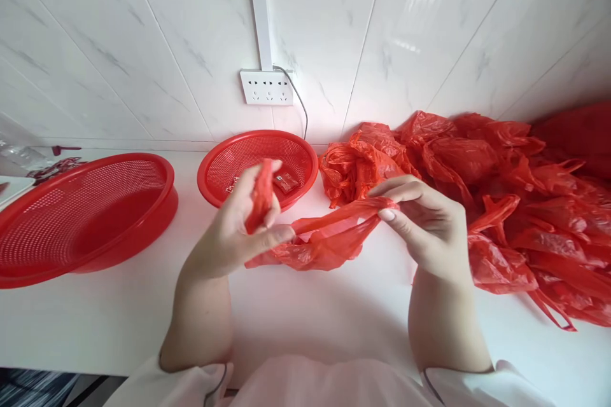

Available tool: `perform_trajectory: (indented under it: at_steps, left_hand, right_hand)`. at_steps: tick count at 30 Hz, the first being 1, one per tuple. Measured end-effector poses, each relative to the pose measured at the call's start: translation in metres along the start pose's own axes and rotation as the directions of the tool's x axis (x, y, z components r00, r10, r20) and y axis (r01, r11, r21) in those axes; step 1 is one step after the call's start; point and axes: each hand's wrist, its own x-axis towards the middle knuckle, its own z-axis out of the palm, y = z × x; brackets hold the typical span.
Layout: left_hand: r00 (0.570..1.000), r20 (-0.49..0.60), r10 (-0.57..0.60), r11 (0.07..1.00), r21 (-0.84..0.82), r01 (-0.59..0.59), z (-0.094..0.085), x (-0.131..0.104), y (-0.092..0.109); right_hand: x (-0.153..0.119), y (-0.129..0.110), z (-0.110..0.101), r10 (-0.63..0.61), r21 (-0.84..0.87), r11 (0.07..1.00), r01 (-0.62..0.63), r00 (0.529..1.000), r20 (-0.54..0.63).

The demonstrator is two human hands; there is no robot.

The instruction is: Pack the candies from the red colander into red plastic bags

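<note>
A thin red plastic bag [329,251] is stretched between my two hands above the white table. My right hand [427,226] pinches the gathered end of the bag between thumb and fingertips. My left hand [233,229] is closed around a bunched piece of red plastic [261,197], with its thumb against the bag's other end. I cannot tell whether that bunched piece belongs to the same bag. Behind my left hand stands a small red basket [210,172] with perforated sides, holding a small red packet [286,182] and a whitish item partly hidden by my fingers.
A big heap of crumpled red plastic bags [477,159] covers the right side of the table [119,318]. On the left stands a larger red perforated basket [162,178]. A socket panel [267,88] with a cable is on the tiled wall [191,44].
</note>
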Motion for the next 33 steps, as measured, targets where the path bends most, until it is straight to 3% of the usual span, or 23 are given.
perform_trajectory:
  at_steps: [2,5,8,11,14,17,20,23,25,27,29,31,33]
  left_hand:
    - [0.980,0.184,-0.071,0.997,-0.010,0.074,0.012,0.002,-0.003]
    - [0.954,0.295,-0.058,0.998,0.023,0.054,0.033,0.007,-0.009]
    - [0.967,0.254,-0.025,1.000,-0.011,0.029,0.044,0.012,-0.014]
    - [0.973,0.209,-0.099,0.981,-0.143,0.131,0.039,0.016,-0.016]
    - [0.985,0.148,-0.093,0.964,-0.236,0.126,0.032,0.019,-0.017]
    - [0.981,0.171,-0.093,0.943,-0.300,0.142,0.032,0.022,-0.018]
    - [0.969,0.190,-0.156,0.922,-0.323,0.212,0.034,0.024,-0.021]
    - [0.973,0.115,-0.199,0.931,-0.289,0.224,0.031,0.026,-0.025]
    - [0.972,0.072,-0.225,0.931,-0.278,0.236,0.026,0.028,-0.027]
    - [0.967,0.066,-0.248,0.910,-0.325,0.255,0.021,0.031,-0.029]
    - [0.960,0.106,-0.258,0.866,-0.416,0.278,0.017,0.034,-0.031]
    - [0.957,0.155,-0.245,0.814,-0.504,0.290,0.014,0.037,-0.033]
    - [0.960,0.192,-0.203,0.789,-0.548,0.276,0.013,0.038,-0.034]
  right_hand:
    - [0.004,-0.005,0.016,-0.141,-0.025,0.990,0.140,0.987,-0.080]
    - [0.010,-0.013,0.040,-0.222,-0.016,0.975,0.223,0.975,0.014]
    - [0.012,-0.015,0.052,-0.197,0.008,0.980,0.198,0.964,0.180]
    - [0.012,-0.009,0.050,-0.030,0.046,0.999,0.018,0.962,0.272]
    - [0.011,0.001,0.045,0.074,0.077,0.992,-0.103,0.945,0.318]
    - [0.010,0.009,0.044,0.063,0.074,0.993,-0.087,0.958,0.279]
    - [0.009,0.015,0.043,0.069,-0.039,0.997,-0.063,0.984,0.165]
    - [0.011,0.021,0.036,0.034,-0.164,0.986,-0.023,0.997,0.063]
    - [0.013,0.023,0.028,-0.058,-0.186,0.980,0.069,0.996,0.064]
    - [0.015,0.022,0.021,-0.186,-0.168,0.963,0.210,0.971,0.148]
    - [0.017,0.020,0.018,-0.268,-0.135,0.939,0.317,0.917,0.294]
    - [0.019,0.017,0.019,-0.274,-0.097,0.931,0.352,0.850,0.449]
    - [0.019,0.016,0.023,-0.229,-0.047,0.952,0.304,0.803,0.550]
